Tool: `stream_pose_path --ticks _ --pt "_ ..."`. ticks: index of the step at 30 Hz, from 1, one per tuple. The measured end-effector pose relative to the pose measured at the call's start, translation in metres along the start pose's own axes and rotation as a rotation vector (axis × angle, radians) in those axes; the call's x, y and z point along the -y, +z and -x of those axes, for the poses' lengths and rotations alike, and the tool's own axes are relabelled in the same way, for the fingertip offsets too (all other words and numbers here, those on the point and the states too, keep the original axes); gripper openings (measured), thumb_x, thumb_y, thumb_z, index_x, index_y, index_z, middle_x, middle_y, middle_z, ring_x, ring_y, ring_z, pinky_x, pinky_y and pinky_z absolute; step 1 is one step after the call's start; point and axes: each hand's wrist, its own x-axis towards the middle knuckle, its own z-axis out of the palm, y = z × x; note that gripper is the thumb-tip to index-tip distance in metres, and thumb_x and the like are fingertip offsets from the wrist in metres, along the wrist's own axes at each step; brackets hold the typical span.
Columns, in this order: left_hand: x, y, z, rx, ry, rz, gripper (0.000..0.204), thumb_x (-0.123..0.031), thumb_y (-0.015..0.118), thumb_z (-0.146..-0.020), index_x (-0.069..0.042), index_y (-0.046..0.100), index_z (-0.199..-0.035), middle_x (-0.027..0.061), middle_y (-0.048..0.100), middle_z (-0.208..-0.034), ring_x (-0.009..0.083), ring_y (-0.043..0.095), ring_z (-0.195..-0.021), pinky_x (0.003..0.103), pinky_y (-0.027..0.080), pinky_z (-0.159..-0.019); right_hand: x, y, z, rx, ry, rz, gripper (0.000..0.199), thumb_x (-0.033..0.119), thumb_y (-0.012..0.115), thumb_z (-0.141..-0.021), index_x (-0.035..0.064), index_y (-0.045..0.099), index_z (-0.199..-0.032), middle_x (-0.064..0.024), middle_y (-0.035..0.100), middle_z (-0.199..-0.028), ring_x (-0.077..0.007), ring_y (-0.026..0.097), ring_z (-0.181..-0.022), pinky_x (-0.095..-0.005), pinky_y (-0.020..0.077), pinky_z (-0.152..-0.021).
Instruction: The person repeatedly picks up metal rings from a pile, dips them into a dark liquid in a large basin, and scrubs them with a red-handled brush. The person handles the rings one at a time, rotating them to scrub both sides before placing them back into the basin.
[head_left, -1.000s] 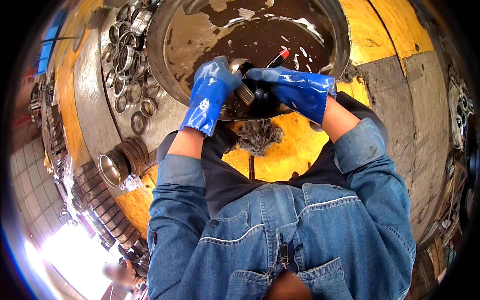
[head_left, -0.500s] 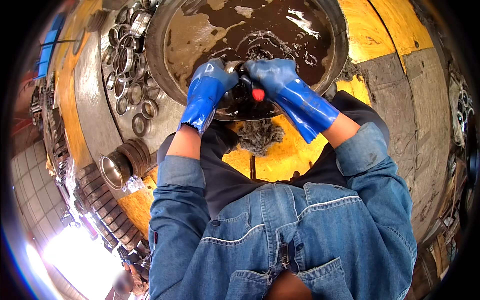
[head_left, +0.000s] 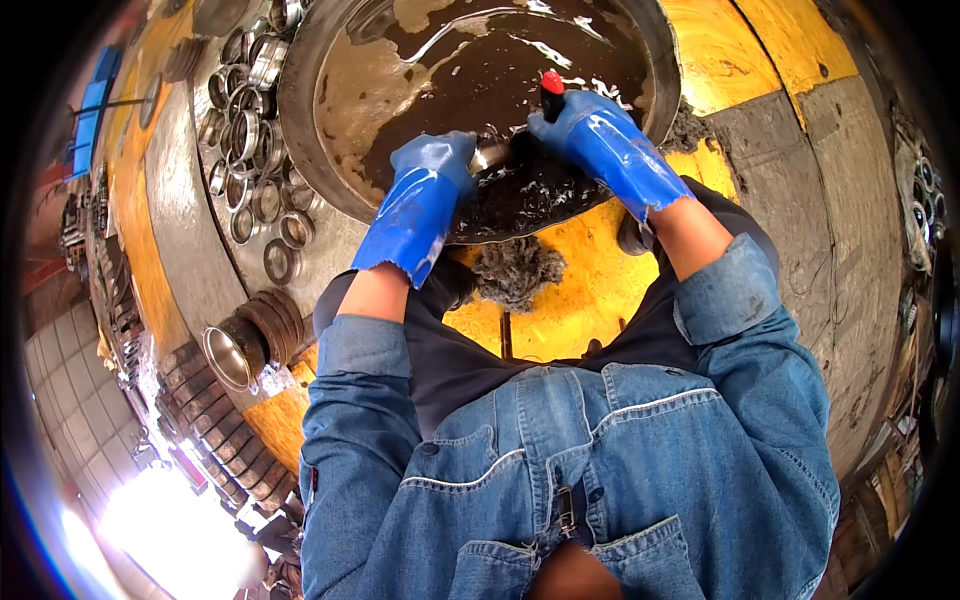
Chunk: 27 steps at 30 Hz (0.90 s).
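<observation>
A wide round metal basin (head_left: 300, 112) of dark, murky liquid (head_left: 480, 75) stands before me. Over its near side, my left hand (head_left: 437, 160), in a long blue rubber glove, is closed around a shiny metal ring (head_left: 488, 157), mostly hidden by the fingers. My right hand (head_left: 580, 118), gloved alike, grips what looks like a brush (head_left: 552, 90) with a black handle and a red end pointing up and away from me. Its dark head is beside the ring, and I cannot make out the bristles against the liquid.
Many metal rings (head_left: 243, 135) lie piled left of the basin. A larger metal cup-shaped part (head_left: 232, 352) and stacked rings (head_left: 195, 395) are at the lower left. Grey fibrous waste (head_left: 517, 272) sits on the yellow floor (head_left: 560, 325) between my legs.
My hands have moved apart. The right one has swung up and right, and the red handle end has turned from pointing toward me to pointing away. The left has dropped slightly.
</observation>
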Motion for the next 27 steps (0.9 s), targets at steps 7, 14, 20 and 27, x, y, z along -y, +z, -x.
stream_pose_path --ticks 7,14,20,27 --pt "0.027 0.034 -0.007 -0.526 0.549 -0.346 0.027 -0.015 0.066 -0.089 -0.029 0.079 -0.108 0.0034 0.073 -0.13 0.0275 0.067 -0.123 0.039 0.056 -0.097 -0.016 0.048 -0.024 0.05 -0.083 -0.177 0.054 0.06 0.067 -0.087 0.0151 0.079 -0.115 -0.0182 0.077 -0.11 -0.0375 0.073 -0.103 -0.0451 0.0577 -0.093" --pt "0.031 0.025 -0.009 -0.213 0.072 -0.031 0.057 -0.017 0.074 -0.081 -0.019 0.065 -0.138 0.0103 0.069 -0.135 0.0328 0.067 -0.123 0.044 0.056 -0.101 -0.014 0.04 0.005 0.256 -0.184 -0.456 0.051 0.05 0.067 -0.087 0.002 0.073 -0.104 -0.0224 0.074 -0.091 -0.0376 0.07 -0.084 -0.0448 0.0539 -0.079" --pt "0.071 0.042 -0.004 -0.186 0.0 0.524 0.05 -0.021 0.083 -0.083 -0.006 0.069 -0.128 0.0132 0.077 -0.119 0.0279 0.074 -0.11 0.037 0.057 -0.095 -0.007 0.043 -0.007 0.066 -0.184 -0.231 0.05 0.052 0.067 -0.087 0.0054 0.076 -0.105 -0.019 0.076 -0.095 -0.0366 0.073 -0.091 -0.0453 0.0552 -0.082" --pt "0.063 0.005 0.004 -0.064 -0.165 2.104 0.051 -0.04 0.07 -0.1 -0.005 0.062 -0.137 0.019 0.07 -0.129 0.0338 0.069 -0.113 0.041 0.056 -0.097 -0.006 0.015 -0.022 -0.059 -0.163 -0.501 0.05 0.056 0.066 -0.091 0.0096 0.078 -0.106 -0.0168 0.078 -0.097 -0.0345 0.075 -0.093 -0.0433 0.0586 -0.087"
